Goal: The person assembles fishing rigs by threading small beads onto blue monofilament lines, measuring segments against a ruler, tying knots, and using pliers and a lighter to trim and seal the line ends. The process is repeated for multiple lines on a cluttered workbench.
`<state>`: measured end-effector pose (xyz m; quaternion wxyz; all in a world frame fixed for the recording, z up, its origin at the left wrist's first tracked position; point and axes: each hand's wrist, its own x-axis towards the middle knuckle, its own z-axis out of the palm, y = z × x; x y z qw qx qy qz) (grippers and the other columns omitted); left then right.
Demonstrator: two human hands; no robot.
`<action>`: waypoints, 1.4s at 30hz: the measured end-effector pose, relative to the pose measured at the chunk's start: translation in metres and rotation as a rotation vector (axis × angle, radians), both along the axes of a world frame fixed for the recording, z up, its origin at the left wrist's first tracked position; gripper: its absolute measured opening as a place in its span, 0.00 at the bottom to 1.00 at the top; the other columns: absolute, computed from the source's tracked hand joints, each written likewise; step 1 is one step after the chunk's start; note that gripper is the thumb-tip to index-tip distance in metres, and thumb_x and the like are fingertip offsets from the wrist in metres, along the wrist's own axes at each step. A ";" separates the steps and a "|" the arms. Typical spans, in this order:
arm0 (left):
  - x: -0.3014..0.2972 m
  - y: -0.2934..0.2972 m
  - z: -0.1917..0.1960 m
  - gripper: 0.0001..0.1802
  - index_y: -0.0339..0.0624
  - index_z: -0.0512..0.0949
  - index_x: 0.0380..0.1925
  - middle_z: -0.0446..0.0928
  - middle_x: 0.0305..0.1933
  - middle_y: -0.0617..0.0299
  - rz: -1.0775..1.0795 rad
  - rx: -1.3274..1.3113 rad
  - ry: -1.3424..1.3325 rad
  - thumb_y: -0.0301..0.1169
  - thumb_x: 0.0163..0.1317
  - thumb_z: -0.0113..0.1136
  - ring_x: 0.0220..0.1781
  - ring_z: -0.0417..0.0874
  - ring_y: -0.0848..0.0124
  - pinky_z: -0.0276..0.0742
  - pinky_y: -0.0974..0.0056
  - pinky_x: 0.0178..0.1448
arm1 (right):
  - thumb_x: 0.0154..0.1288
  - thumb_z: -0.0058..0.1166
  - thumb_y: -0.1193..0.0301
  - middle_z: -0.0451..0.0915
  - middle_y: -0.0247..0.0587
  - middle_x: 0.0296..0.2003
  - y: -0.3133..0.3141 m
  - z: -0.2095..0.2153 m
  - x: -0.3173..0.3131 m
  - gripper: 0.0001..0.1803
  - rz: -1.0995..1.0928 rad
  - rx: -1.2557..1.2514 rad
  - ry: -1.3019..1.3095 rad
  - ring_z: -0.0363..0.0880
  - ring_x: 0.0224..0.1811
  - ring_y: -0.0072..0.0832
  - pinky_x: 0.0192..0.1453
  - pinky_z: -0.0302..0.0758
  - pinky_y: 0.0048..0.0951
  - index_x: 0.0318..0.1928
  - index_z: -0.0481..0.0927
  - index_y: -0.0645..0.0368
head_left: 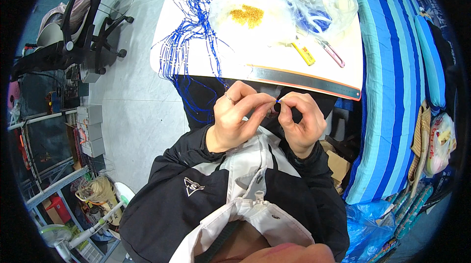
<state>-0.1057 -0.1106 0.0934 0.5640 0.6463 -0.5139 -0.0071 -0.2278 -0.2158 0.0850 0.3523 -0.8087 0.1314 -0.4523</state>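
My left hand [239, 116] and my right hand [303, 121] are held close together just below the white table's near edge. Their fingertips meet around a small blue bead [279, 100] and what looks like a thin thread; the thread itself is too fine to follow. A ring sits on my left hand. Strands of blue beads [189, 37] lie across the left part of the table [240, 59] and hang over its edge. A heap of yellow beads [248, 15] rests on clear plastic at the table's middle.
A metal ruler [304, 80] lies along the table's near edge, with a yellow utility knife [304, 53] and pink-handled tool [332, 53] behind it. Clear plastic bags [319, 0] pile at the back. A blue striped bed [397, 76] stands right, a black office chair [83, 32] left.
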 end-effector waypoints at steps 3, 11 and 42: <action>-0.002 0.001 0.001 0.13 0.39 0.85 0.33 0.73 0.25 0.61 0.026 0.023 0.001 0.17 0.45 0.69 0.22 0.74 0.71 0.68 0.69 0.24 | 0.57 0.62 0.82 0.82 0.43 0.30 0.000 -0.001 0.000 0.07 -0.010 -0.011 -0.010 0.82 0.30 0.34 0.34 0.79 0.28 0.36 0.78 0.65; -0.002 -0.006 -0.004 0.12 0.36 0.84 0.33 0.71 0.26 0.59 -0.063 -0.019 0.066 0.17 0.46 0.68 0.25 0.73 0.69 0.68 0.67 0.26 | 0.51 0.68 0.80 0.84 0.49 0.35 -0.008 -0.002 -0.004 0.19 0.091 -0.037 -0.008 0.85 0.34 0.35 0.38 0.83 0.29 0.46 0.82 0.66; 0.033 0.008 -0.028 0.10 0.45 0.82 0.36 0.75 0.28 0.58 -0.184 -0.120 -0.054 0.27 0.51 0.67 0.26 0.77 0.61 0.71 0.60 0.28 | 0.69 0.52 0.79 0.81 0.44 0.30 0.016 -0.017 0.001 0.04 0.095 0.484 -0.033 0.76 0.25 0.21 0.30 0.75 0.22 0.41 0.76 0.67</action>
